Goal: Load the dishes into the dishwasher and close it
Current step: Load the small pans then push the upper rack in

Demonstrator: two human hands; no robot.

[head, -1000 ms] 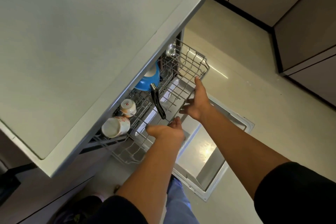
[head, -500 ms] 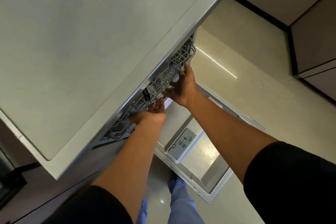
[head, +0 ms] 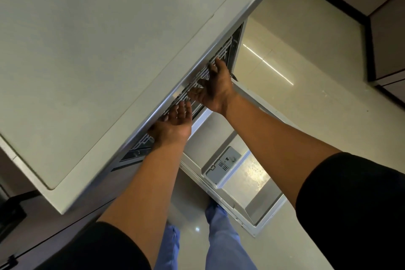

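**Both hands flat against the upper rack, dishwasher door down**

I stand at the dishwasher [head: 131,55], looking down over its pale top panel, which fills the upper left of my view. Under the front edge of that top, only a narrow strip of the upper rack [head: 221,53] shows: grey wire bars, almost wholly inside the machine. The dishes cannot be seen from here; whatever lies in the rack is hidden under the top.

My left hand [head: 173,124] is at the rack's front edge toward its left end, palm turned up and toward the machine, fingers straight and loosely spread, fingertips at the wire. It holds nothing. My right hand [head: 215,87] is further along the same front edge, toward the right end, fingers stretched out against the bars and the thumb apart. It too is released rather than grasping, lying flat on the rack. The two hands are near each other but do not touch.

Below my forearms the dishwasher door [head: 260,182] lies fully open and level, its shiny inner face up. The detergent dispenser [head: 223,164] sits in that face, a grey block with a round dial, toward the door's left edge.

My black sleeves [head: 350,204] end above the elbows. Light blue trousers [head: 221,237] show over the glossy pale floor [head: 306,103], beside the door's near corner. Dark cabinet fronts [head: 385,39] stand along the floor's far right edge.
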